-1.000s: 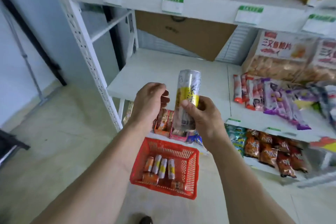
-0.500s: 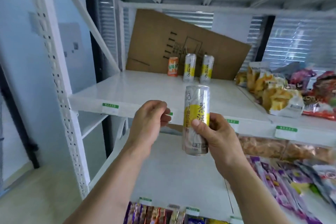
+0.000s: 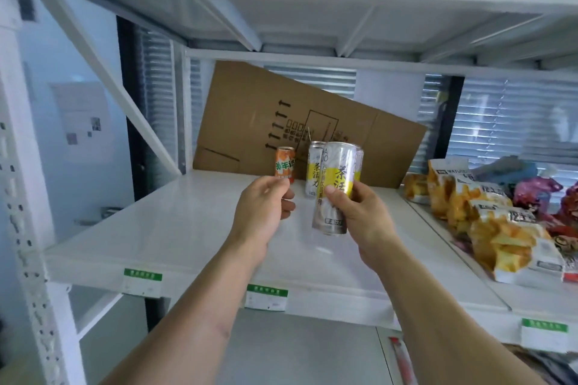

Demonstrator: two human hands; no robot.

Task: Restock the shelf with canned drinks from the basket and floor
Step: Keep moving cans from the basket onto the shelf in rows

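Gripping tall silver-yellow drink can [image 3: 336, 187], right hand [image 3: 359, 209] hovered above white metal shelf [image 3: 175, 228]; left hand [image 3: 262, 209] fingers loosely curled, holding nothing.

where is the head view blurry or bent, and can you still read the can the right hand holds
Head view: wide-angle bending curves the shelf edge and the upright on the left; the snack bags on the right are smeared, as are the price tags. The silver and yellow can in the right hand is fairly sharp, large characters legible, small print not. Backlight through the blinds looks washed out.
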